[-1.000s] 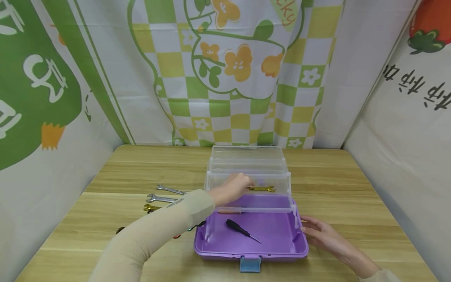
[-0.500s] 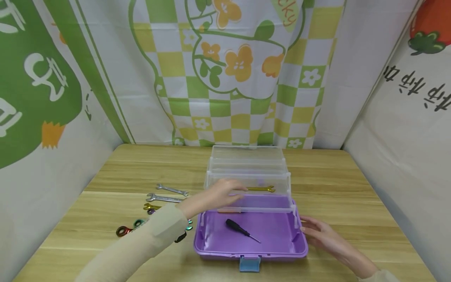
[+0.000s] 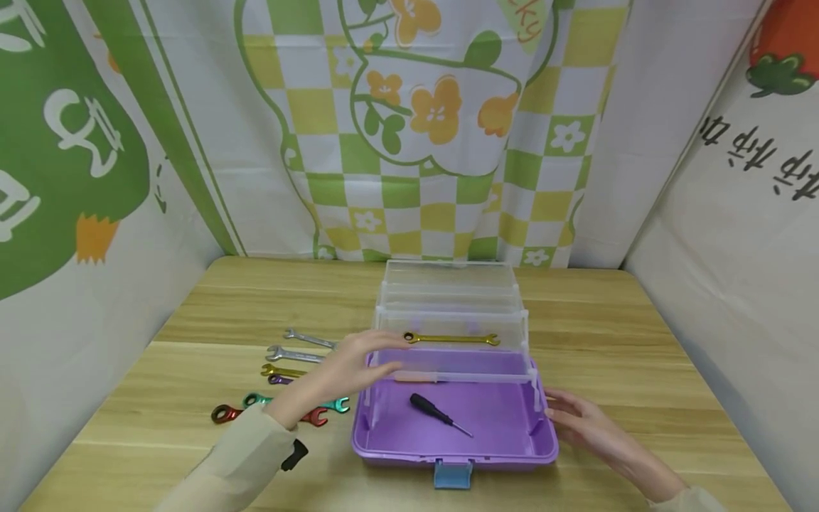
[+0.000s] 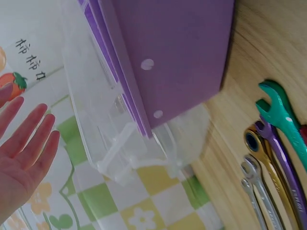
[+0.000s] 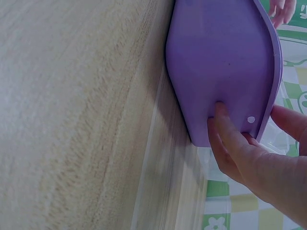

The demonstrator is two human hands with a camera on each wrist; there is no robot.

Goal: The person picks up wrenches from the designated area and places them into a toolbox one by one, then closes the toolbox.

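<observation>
My left hand (image 3: 365, 359) hovers with spread fingers at the left side of a purple toolbox (image 3: 505, 419); its palm and fingers (image 4: 24, 153) show bare in the left wrist view. My right hand (image 3: 585, 427) rests against the toolbox's right side, its fairly straight fingers (image 5: 230, 132) on the outer wall and its thumb at the rim. A gold wrench (image 3: 454, 339) lies in the clear raised tray (image 3: 470, 377). Inside the purple bottom lies a black-handled screwdriver (image 3: 431, 407). Under the tray's front edge, a tool with an orange handle (image 3: 416, 377) is partly hidden.
Left of the toolbox, several wrenches lie on the wooden table (image 3: 589, 313): silver (image 3: 294, 353), gold (image 3: 281, 370), purple (image 4: 283, 153), green (image 4: 276, 103) and red (image 3: 225, 414). My left arm covers parts of them. A blue latch (image 3: 453, 475) hangs at the toolbox's front.
My left hand has let go of the gold wrench in the clear tray and moved left with its fingers opened. My right hand has stayed at the toolbox's side.
</observation>
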